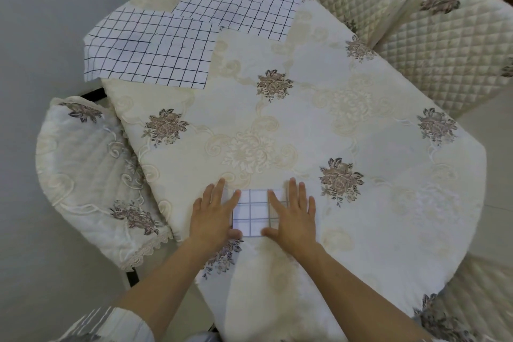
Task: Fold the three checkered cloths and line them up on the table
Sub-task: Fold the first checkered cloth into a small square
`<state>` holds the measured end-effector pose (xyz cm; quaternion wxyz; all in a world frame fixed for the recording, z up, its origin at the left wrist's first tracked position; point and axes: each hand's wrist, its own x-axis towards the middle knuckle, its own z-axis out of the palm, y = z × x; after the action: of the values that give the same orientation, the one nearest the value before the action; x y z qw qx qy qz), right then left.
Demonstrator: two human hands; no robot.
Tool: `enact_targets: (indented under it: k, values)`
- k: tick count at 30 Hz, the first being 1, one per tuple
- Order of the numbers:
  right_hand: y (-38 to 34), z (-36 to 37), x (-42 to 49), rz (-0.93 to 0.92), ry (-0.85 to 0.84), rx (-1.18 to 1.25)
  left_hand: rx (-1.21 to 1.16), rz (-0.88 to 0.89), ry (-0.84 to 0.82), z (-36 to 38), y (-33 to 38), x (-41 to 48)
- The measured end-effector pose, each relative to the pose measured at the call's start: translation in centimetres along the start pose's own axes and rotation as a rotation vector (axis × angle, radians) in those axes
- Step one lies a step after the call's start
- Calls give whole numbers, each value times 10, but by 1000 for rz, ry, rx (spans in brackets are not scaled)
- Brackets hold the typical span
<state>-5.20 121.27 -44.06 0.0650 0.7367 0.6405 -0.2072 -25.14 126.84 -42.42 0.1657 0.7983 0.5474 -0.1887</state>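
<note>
While both hands, L & R, press flat on folded cloth to crease it, 2 cloths wait unfolded upper left.

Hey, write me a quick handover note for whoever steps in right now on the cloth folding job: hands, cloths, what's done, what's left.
Left hand and right hand: both flat, palms down, pressing the folded cloth near the table's front edge; no grip on anything.
Two unfolded cloths lie spread at the far end: one at the far-left corner, overhanging the edge, one behind it; they overlap.
Done: one cloth folded into a small square.
Left: fold the other two, then line all three up on the table.
</note>
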Motion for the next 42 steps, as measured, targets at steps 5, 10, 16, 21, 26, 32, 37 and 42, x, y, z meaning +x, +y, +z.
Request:
enact_targets:
  k: [5,10,16,21,26,32,37,42]
  values:
    - [37,-6,-7,69,12,-20,9,22,14,3,-7,1]
    - [54,-13,-10,129,-24,-29,18,7,-10,-3,-12,1]
    - [56,-21,-9,119,-82,-28,73,21,-12,-10,-8,1]
    - [38,-18,-14,30,3,-75,122,232,156,-6,5,-5]
    - [27,-5,-26,59,-41,-11,115,297,127,1,14,-10]
    - [29,-16,-20,46,-76,-82,220,286,80,-3,24,-8]
    - [28,-18,-20,47,-98,-92,290,250,40,-2,33,-9]
    - [28,-17,-19,40,-93,-101,317,244,64,1,33,-8]
